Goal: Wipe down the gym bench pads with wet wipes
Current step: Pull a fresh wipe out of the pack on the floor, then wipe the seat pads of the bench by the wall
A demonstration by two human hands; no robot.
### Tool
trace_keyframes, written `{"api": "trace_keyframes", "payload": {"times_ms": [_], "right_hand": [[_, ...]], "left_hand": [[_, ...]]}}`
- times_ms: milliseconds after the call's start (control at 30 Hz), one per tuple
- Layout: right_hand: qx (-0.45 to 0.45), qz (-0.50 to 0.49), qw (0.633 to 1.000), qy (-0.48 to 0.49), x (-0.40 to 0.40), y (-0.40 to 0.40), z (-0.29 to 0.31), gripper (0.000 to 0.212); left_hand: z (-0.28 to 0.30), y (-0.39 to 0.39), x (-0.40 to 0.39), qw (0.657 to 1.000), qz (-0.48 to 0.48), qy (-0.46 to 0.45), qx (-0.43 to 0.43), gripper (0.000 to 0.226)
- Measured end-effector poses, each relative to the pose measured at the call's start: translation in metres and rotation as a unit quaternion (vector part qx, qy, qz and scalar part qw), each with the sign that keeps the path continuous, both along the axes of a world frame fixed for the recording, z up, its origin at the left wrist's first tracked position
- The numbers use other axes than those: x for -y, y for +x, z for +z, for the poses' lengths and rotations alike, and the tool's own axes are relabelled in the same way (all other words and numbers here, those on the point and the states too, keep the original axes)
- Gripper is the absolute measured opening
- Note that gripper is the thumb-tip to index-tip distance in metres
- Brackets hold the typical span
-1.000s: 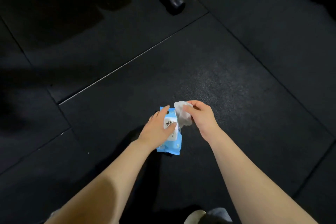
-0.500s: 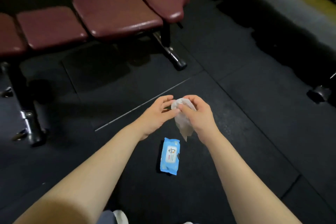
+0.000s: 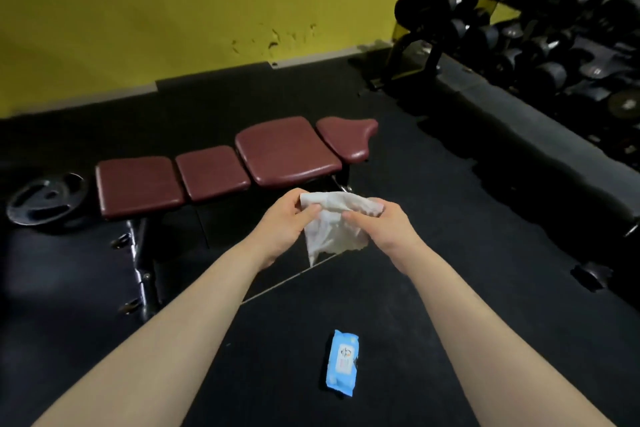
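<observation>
A white wet wipe (image 3: 334, 229) hangs half unfolded between both hands, in front of me above the floor. My left hand (image 3: 285, 224) pinches its left top corner and my right hand (image 3: 388, 227) pinches its right top edge. Beyond the hands stands a gym bench with several dark red pads (image 3: 287, 149) in a row, running left to right. The blue wet wipe pack (image 3: 342, 367) lies flat on the black floor below the hands, between my forearms.
A black weight plate (image 3: 45, 199) lies on the floor left of the bench. A rack of black dumbbells (image 3: 540, 31) fills the right back. A yellow wall (image 3: 173, 3) stands behind. The bench's black metal legs (image 3: 138, 260) reach down at its left end.
My left hand left the pack on the floor and joined the right hand on the wipe, which is now spread wider. The view has risen, bringing the whole bench and wall into sight.
</observation>
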State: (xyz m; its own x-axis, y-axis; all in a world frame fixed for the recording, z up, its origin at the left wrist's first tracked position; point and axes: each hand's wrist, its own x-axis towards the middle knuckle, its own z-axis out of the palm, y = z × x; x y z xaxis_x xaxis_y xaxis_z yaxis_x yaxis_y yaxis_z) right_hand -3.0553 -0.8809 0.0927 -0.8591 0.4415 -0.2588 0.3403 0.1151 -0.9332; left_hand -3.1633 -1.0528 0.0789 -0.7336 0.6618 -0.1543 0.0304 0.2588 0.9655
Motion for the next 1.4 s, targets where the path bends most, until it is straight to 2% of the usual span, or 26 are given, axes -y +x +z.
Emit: {"api": "trace_keyframes", "payload": {"times_ms": [133,200,367,433,533,567,633,767,867,1033,1133,1200,1267,1300,1367,1400], "right_hand": [[-0.034,0.059,0.995,-0.068,0.043,-0.009,0.041,0.03],[-0.054,0.053,0.992,-0.101,0.067,-0.013,0.05,0.029],[-0.039,0.012,0.991,-0.127,0.124,-0.028,0.06,0.013],[-0.031,0.002,0.989,-0.148,0.146,-0.035,0.061,0.013],[-0.004,-0.026,0.979,-0.201,0.174,-0.048,0.058,0.016],[0.003,-0.033,0.977,-0.211,0.182,-0.052,0.057,0.017],[0.005,-0.027,0.98,-0.196,0.195,-0.06,0.054,0.016],[0.014,0.015,0.985,-0.171,0.216,-0.069,0.048,0.018],[0.034,0.04,0.988,-0.145,0.224,-0.084,0.045,0.02],[0.033,0.062,0.99,-0.119,0.222,-0.125,0.042,0.02],[0.052,0.068,0.985,-0.152,0.212,-0.154,0.04,0.02],[0.08,0.076,0.969,-0.223,0.201,-0.178,0.035,0.02],[0.108,0.135,0.939,-0.296,0.187,-0.199,0.033,0.025],[0.121,0.18,0.929,-0.301,0.18,-0.209,0.033,0.027],[0.139,0.254,0.919,-0.266,0.17,-0.23,0.032,0.034],[0.139,0.258,0.924,-0.246,0.167,-0.24,0.031,0.037]], "left_hand": [[0.047,-0.006,0.04,0.998,0.049,0.024,0.018,0.016],[0.059,-0.008,0.061,0.996,0.088,0.023,0.007,0.015],[0.076,-0.015,0.118,0.982,0.189,0.013,0.015,0.015],[0.08,-0.019,0.142,0.976,0.207,0.008,0.063,0.02],[0.079,-0.024,0.176,0.949,0.199,0.09,0.229,0.03],[0.077,-0.025,0.187,0.945,0.178,0.115,0.251,0.031],[0.071,-0.026,0.205,0.958,0.138,0.104,0.227,0.031],[0.059,-0.025,0.224,0.974,0.13,0.009,0.187,0.052],[0.051,-0.033,0.227,0.975,0.125,-0.01,0.186,0.05],[0.049,-0.062,0.229,0.965,0.19,-0.006,0.18,0.03],[0.052,-0.088,0.23,0.945,0.206,0.035,0.25,0.028],[0.053,-0.108,0.23,0.929,0.213,0.076,0.294,0.03],[0.054,-0.128,0.229,0.917,0.229,0.114,0.306,0.03],[0.054,-0.138,0.227,0.913,0.242,0.122,0.303,0.03],[0.054,-0.156,0.225,0.917,0.257,0.113,0.285,0.034],[0.054,-0.165,0.224,0.922,0.255,0.103,0.272,0.037]]}}
